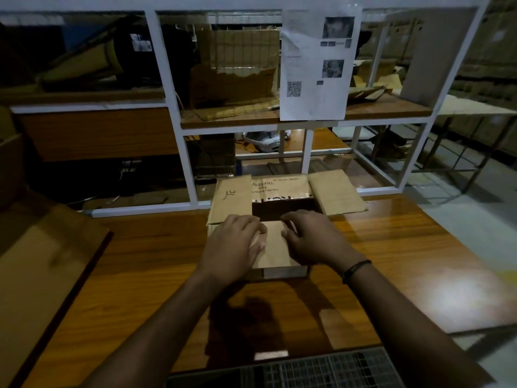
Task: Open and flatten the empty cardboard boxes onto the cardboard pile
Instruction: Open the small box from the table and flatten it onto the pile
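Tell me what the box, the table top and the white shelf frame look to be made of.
Box: cardboard, matt brown, with folded flaps and printed lettering. Table top: wood or wood-look laminate, glossy; grain streaks show and light glares off it. Shelf frame: probably painted metal, judging by its thin, square white bars, though the look leaves that open.

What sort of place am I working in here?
Probably a warehouse packing area: stacked brown cardboard cartons along the right wall, a white metal-framed rack holding torn cardboard, and the open brown cardboard box on the wooden worktable.
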Demonstrator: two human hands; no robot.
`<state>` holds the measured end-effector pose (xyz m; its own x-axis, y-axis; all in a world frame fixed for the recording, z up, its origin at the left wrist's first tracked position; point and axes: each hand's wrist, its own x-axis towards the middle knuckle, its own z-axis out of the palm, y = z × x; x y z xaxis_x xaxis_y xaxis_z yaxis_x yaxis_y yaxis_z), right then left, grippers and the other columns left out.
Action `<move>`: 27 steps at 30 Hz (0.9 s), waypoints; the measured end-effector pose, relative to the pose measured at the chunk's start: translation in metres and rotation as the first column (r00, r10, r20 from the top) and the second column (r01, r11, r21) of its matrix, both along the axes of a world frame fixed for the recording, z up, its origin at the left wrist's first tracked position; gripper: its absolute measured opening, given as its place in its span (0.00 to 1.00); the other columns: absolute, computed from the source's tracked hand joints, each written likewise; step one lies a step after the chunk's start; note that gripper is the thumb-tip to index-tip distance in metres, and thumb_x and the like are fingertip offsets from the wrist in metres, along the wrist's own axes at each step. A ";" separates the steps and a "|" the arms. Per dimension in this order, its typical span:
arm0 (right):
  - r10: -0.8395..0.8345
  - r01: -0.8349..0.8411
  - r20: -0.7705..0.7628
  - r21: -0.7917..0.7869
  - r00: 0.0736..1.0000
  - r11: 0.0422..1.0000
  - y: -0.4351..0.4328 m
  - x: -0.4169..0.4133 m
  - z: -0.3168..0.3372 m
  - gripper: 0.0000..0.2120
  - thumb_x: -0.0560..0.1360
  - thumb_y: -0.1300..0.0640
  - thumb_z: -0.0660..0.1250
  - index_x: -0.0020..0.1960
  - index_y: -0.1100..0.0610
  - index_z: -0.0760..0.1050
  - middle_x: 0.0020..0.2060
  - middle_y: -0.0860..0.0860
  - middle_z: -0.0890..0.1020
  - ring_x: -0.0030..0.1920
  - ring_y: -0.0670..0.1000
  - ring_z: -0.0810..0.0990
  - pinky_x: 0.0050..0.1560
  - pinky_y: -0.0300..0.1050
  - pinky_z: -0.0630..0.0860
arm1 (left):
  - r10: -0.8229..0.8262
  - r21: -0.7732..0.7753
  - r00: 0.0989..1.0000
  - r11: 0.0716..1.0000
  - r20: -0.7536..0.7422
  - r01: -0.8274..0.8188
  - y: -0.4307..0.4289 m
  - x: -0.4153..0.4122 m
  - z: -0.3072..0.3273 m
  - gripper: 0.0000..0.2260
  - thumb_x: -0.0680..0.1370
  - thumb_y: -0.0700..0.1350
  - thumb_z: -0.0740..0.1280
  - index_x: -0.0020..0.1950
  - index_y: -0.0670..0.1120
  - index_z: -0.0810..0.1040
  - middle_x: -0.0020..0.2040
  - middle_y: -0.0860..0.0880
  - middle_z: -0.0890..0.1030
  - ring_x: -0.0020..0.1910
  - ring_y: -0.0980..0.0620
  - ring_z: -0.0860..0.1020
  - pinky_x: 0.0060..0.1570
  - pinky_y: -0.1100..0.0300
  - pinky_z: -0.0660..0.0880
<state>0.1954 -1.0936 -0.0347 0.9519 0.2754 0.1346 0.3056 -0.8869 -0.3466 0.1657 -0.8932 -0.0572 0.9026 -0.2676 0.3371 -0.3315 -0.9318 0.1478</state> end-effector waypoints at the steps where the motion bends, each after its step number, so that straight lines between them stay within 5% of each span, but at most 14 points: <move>1: 0.003 -0.002 0.068 -0.011 0.998 1.000 0.005 0.000 -0.006 0.18 0.82 0.48 0.64 0.71 0.48 0.73 0.64 0.48 0.78 0.64 0.50 0.75 0.65 0.48 0.73 | 0.008 0.006 1.000 1.000 0.012 -0.008 -0.001 -0.001 -0.005 0.16 0.82 0.55 0.64 0.70 0.59 0.73 0.73 0.57 0.72 0.72 0.54 0.65 0.67 0.55 0.68; 6: 0.023 -0.020 0.208 -0.017 0.978 1.000 0.014 0.002 -0.028 0.16 0.81 0.49 0.66 0.67 0.50 0.74 0.60 0.49 0.78 0.61 0.50 0.74 0.68 0.50 0.69 | 0.035 -0.007 0.999 0.999 0.001 -0.035 -0.004 -0.011 -0.021 0.22 0.82 0.51 0.66 0.76 0.56 0.68 0.78 0.54 0.66 0.77 0.49 0.61 0.72 0.47 0.67; 13: 0.178 -0.180 0.033 0.077 0.983 0.981 -0.001 0.011 -0.023 0.14 0.80 0.51 0.63 0.65 0.52 0.73 0.64 0.50 0.74 0.71 0.52 0.66 0.75 0.51 0.62 | -0.033 -0.075 0.998 0.996 0.045 0.036 0.004 -0.009 -0.014 0.19 0.82 0.54 0.65 0.73 0.57 0.71 0.73 0.57 0.71 0.72 0.54 0.63 0.71 0.52 0.64; 17: 0.172 -0.160 -0.113 0.109 0.979 0.981 -0.042 0.023 0.001 0.06 0.82 0.54 0.65 0.58 0.49 0.76 0.58 0.46 0.73 0.61 0.46 0.70 0.66 0.49 0.71 | -0.134 -0.103 0.987 0.984 0.088 0.143 0.016 -0.006 -0.003 0.14 0.82 0.52 0.63 0.67 0.58 0.76 0.67 0.60 0.77 0.67 0.53 0.67 0.63 0.52 0.67; 20: 0.073 -0.047 -0.213 0.124 0.974 0.991 -0.059 0.027 0.016 0.04 0.82 0.55 0.66 0.55 0.50 0.79 0.51 0.45 0.77 0.54 0.46 0.76 0.58 0.43 0.72 | -0.218 -0.039 0.968 0.974 0.128 0.224 0.012 -0.010 -0.001 0.18 0.79 0.54 0.60 0.68 0.57 0.77 0.71 0.59 0.76 0.71 0.50 0.67 0.67 0.48 0.64; 23: -0.058 0.063 -0.228 0.016 0.972 0.998 -0.049 0.028 0.018 0.03 0.79 0.53 0.69 0.52 0.49 0.78 0.51 0.48 0.79 0.52 0.49 0.79 0.54 0.48 0.81 | -0.108 -0.039 0.975 0.992 0.196 0.118 0.001 -0.017 -0.003 0.21 0.79 0.53 0.64 0.72 0.55 0.75 0.76 0.54 0.71 0.77 0.46 0.63 0.72 0.40 0.63; 25: -0.078 0.071 -0.102 -0.069 0.992 0.995 -0.034 0.025 0.012 0.05 0.79 0.52 0.68 0.54 0.49 0.79 0.54 0.48 0.78 0.54 0.48 0.77 0.58 0.51 0.80 | 0.068 -0.094 0.972 0.994 0.227 -0.047 -0.004 -0.020 -0.001 0.22 0.80 0.51 0.66 0.74 0.55 0.73 0.79 0.50 0.67 0.79 0.43 0.60 0.74 0.39 0.60; 27: -0.007 0.007 -0.023 0.006 1.000 1.000 -0.018 0.019 0.000 0.09 0.81 0.51 0.64 0.60 0.49 0.78 0.57 0.46 0.76 0.59 0.47 0.74 0.62 0.49 0.76 | 0.240 -0.143 0.953 0.966 0.184 -0.215 -0.005 -0.019 0.001 0.23 0.81 0.52 0.64 0.77 0.55 0.71 0.81 0.48 0.64 0.81 0.40 0.56 0.76 0.38 0.57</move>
<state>0.2144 -1.1116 -0.0343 0.9566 0.2682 0.1144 0.2915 -0.8868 -0.3586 0.1462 -0.8980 -0.0563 0.8467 -0.0095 0.5320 -0.1468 -0.9652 0.2164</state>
